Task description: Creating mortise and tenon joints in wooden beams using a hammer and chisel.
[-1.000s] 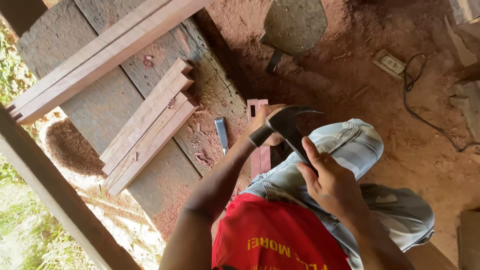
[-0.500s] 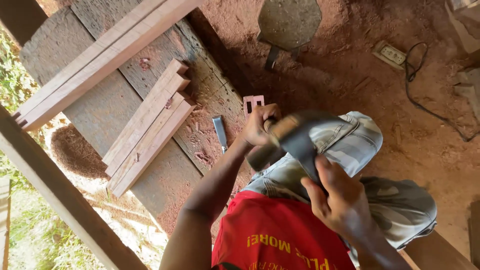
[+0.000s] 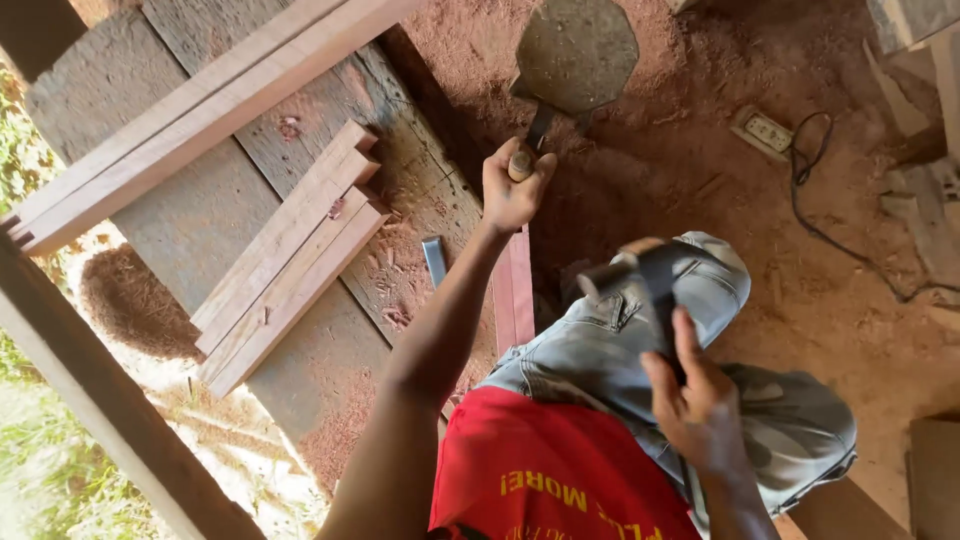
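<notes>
Risk here sits mostly with the left hand (image 3: 512,190). In the head view its grip is closed around the wooden handle of a chisel (image 3: 522,160), held upright over the far end of a reddish wood strip (image 3: 516,290) that lies on the bench (image 3: 230,215), by the person's knee. The right hand (image 3: 700,400) has its grip shut on the shaft of a hammer (image 3: 630,275), whose dark head is blurred and raised above the jeans, apart from the chisel.

A blow landing off the small handle top could catch the left knuckles, since the fingers wrap just below it. The strip looks narrow and I see no clamp, so it may skid or split. A loose metal blade (image 3: 435,260) lies just beside the strip among shavings, and a stack of planks (image 3: 285,255) sits nearby; a jolt could shift either.
</notes>
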